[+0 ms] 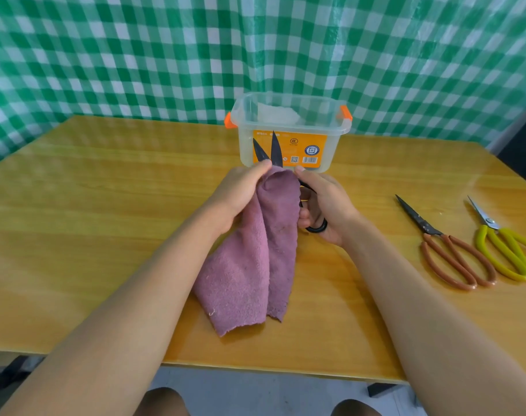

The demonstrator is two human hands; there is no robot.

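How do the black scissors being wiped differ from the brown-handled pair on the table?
The black scissors are held up by the right hand, blades parted; the brown-handled pair lies flat on the table, blades closed. The black scissors are partly wrapped in the purple cloth that the left hand grips; the brown-handled pair is bare. Both have dark blades.

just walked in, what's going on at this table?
A person is wiping black scissors with a purple cloth. The right hand holds the handles. The left hand pinches the cloth around the base of the blades, and the rest of the cloth hangs down to the table. The blades are slightly apart, tips pointing away toward a clear box. Brown-handled scissors and a yellow-handled pair lie untouched to the right.
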